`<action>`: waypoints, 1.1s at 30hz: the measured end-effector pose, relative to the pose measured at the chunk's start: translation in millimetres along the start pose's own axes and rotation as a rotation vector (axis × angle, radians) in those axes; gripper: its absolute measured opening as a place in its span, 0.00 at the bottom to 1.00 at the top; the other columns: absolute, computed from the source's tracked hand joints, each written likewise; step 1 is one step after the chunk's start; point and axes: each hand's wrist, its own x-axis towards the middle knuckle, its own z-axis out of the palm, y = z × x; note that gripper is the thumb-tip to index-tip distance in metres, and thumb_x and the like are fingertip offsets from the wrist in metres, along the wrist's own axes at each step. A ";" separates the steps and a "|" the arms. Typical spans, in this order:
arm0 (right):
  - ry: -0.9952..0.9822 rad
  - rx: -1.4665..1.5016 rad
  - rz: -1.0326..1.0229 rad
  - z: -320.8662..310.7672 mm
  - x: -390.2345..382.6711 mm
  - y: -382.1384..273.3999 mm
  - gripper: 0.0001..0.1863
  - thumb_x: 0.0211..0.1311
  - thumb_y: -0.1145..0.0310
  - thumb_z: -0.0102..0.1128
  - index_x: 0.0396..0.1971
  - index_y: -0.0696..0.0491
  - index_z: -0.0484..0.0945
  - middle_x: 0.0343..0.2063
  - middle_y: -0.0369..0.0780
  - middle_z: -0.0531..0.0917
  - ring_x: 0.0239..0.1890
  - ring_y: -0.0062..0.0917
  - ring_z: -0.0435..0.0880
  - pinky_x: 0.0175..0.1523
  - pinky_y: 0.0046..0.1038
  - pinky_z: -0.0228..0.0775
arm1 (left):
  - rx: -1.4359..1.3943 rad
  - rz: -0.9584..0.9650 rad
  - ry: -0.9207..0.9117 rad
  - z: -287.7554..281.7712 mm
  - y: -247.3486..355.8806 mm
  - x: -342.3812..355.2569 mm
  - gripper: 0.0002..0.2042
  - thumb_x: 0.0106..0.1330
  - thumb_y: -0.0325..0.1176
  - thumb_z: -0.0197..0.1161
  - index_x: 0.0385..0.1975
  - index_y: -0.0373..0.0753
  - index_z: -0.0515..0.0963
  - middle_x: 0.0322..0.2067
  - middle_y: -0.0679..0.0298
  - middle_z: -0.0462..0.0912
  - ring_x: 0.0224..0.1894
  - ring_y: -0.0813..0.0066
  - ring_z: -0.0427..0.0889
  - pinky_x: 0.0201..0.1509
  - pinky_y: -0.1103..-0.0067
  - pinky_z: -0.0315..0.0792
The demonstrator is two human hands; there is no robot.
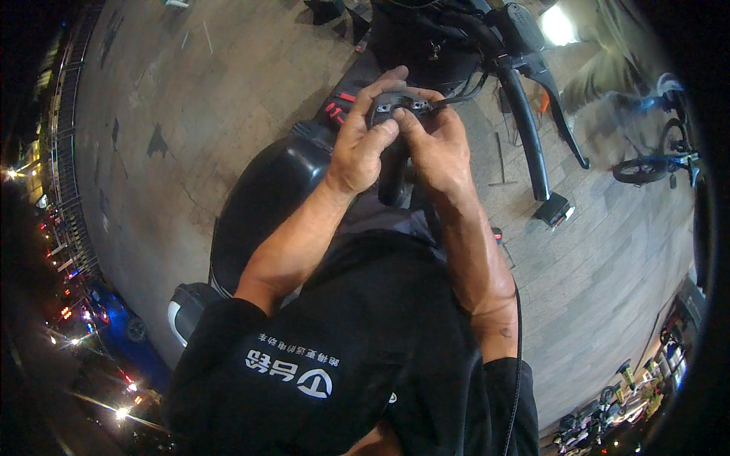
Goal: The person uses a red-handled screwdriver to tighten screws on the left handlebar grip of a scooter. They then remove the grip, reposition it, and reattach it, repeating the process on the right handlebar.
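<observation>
Night-time stone pavement [228,99] all around, lit patchy. Both hands are up together on a small dark metal part [397,106]: left hand [363,144] curls around its left side, right hand [433,148] pinches the right edge, thumbs pressing on top. Right below them sits a black scooter seat [266,197]. Past the fingers there's the handlebar [525,114], and further off to the right a bicycle [654,159].

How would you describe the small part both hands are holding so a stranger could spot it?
Start at the black scooter seat under the forearms. Above it, the left hand and right hand meet on a small dark handlebar fitting; unlike the long brake lever beside it, it has pale metal screw tabs.
</observation>
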 end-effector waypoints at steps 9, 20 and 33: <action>0.010 -0.017 -0.041 6.6 6.9 4.2 0.14 0.57 0.73 0.63 0.44 0.59 0.76 0.34 0.40 0.83 0.36 0.21 0.81 0.43 0.24 0.74 | 0.088 0.038 0.020 -6.9 -1.9 2.9 0.22 0.64 0.33 0.51 0.59 0.35 0.66 0.64 0.48 0.63 0.63 0.61 0.67 0.69 0.69 0.58; -0.083 0.099 0.073 -3.1 11.5 -14.9 0.16 0.58 0.75 0.62 0.46 0.60 0.75 0.37 0.39 0.83 0.39 0.22 0.81 0.47 0.24 0.73 | -0.309 -0.104 0.031 10.4 9.8 14.6 0.23 0.74 0.48 0.41 0.59 0.38 0.65 0.56 0.49 0.73 0.56 0.62 0.74 0.65 0.68 0.65; -0.112 0.305 0.089 0.7 11.1 -5.2 0.15 0.57 0.78 0.63 0.46 0.58 0.76 0.37 0.39 0.83 0.39 0.22 0.81 0.49 0.25 0.74 | -0.351 -0.119 0.033 -0.5 -0.1 19.5 0.20 0.74 0.46 0.38 0.52 0.40 0.70 0.61 0.47 0.67 0.55 0.59 0.76 0.63 0.66 0.68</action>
